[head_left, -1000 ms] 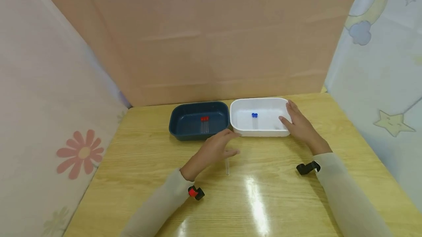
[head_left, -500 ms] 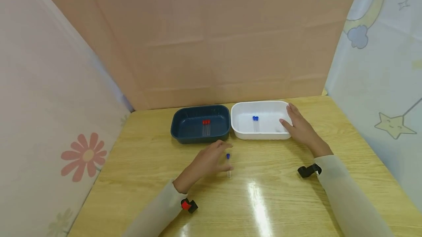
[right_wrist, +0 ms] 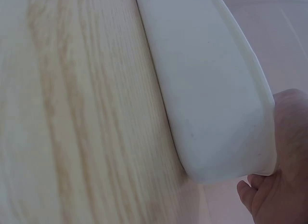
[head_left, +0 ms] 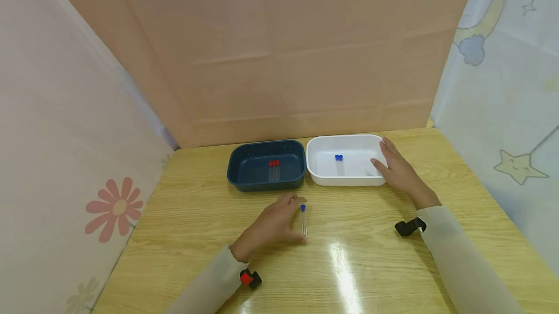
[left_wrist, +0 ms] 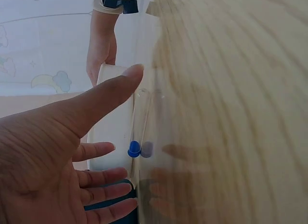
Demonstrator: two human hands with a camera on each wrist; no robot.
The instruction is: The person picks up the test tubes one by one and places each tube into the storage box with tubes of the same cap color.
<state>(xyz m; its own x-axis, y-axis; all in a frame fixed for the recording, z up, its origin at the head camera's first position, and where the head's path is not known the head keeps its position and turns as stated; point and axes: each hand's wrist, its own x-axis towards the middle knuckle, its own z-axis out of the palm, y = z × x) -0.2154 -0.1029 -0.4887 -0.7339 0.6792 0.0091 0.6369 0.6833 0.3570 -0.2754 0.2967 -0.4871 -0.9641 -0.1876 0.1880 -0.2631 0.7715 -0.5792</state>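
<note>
A clear test tube with a blue cap (head_left: 303,207) lies on the wooden table, its capped end pointing toward the trays. My left hand (head_left: 275,221) is just left of it, thumb near the tube's rounded end and fingertips by the cap. In the left wrist view the thumb (left_wrist: 108,96) and fingers are spread, with a gap to the tube (left_wrist: 140,113). My right hand (head_left: 399,173) holds the right end of a white tray (head_left: 349,181), thumb over the rim and fingers along the outside. Two blue-capped tubes (head_left: 338,157) lie inside that tray.
Left of the white tray stands a dark blue tray (head_left: 262,187) holding red-capped tubes (head_left: 273,163) side by side. The trays sit close together near a brown backdrop (head_left: 284,61). Patterned cloth walls (head_left: 118,207) flank the table (head_left: 196,197).
My left hand has drawn back toward me and to the left from over the tube, uncovering its blue cap. My right hand stays on the white tray.
</note>
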